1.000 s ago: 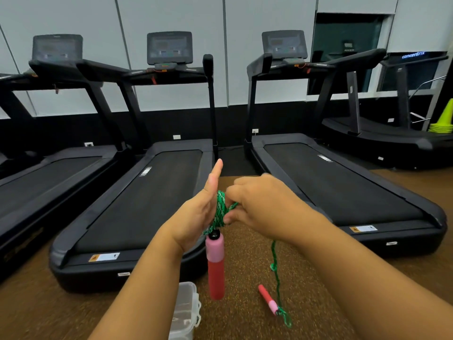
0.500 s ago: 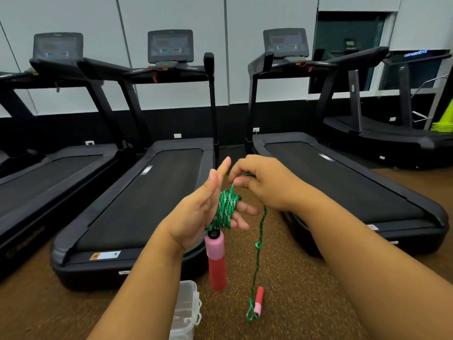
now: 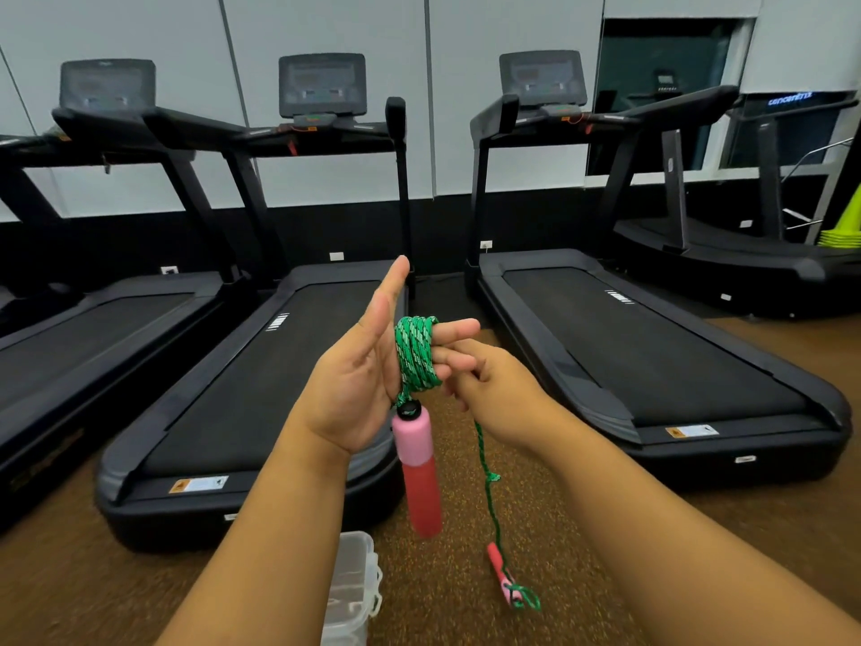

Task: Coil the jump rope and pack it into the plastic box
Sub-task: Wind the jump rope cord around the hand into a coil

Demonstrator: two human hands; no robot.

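Right hand [image 3: 494, 389] lower than before

black treadmills [image 3: 261, 380] in row on brown floor [image 3: 699, 529]; yellow-green cones [image 3: 845, 230] far right.

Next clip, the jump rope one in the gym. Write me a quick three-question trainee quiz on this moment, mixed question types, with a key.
1. True or false: the green rope is coiled around the fingers of the left hand.
2. Where is the near pink and red handle? A) hanging below the left hand B) inside the plastic box C) lying on a treadmill belt
3. Fill in: the right hand grips the loose rope, whose far handle sits down by the ____.

Key: 1 true; 2 A; 3 floor
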